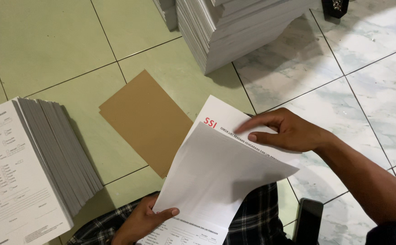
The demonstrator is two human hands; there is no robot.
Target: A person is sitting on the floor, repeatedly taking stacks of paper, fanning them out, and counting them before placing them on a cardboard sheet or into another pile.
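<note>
Left hand holds a small batch of printed sheets by the lower left edge, thumb on top, grip closed on the paper. Top sheet of the batch is lifted and shows its blank side; printed form visible beneath at the bottom and at the upper edge. Right hand rests on the upper right part of the same sheets, fingers spread flat, thumb pressing the paper, probably pinching or peeling one sheet, hard to tell. Sheets sit over the person's lap, checked cloth below. Brown cardboard sheet lies flat on the floor just left of the sheets. Thick stack of printed forms at the left edge of the floor. Tall white paper stack at the top. Dark phone on the floor near the right forearm.
</note>
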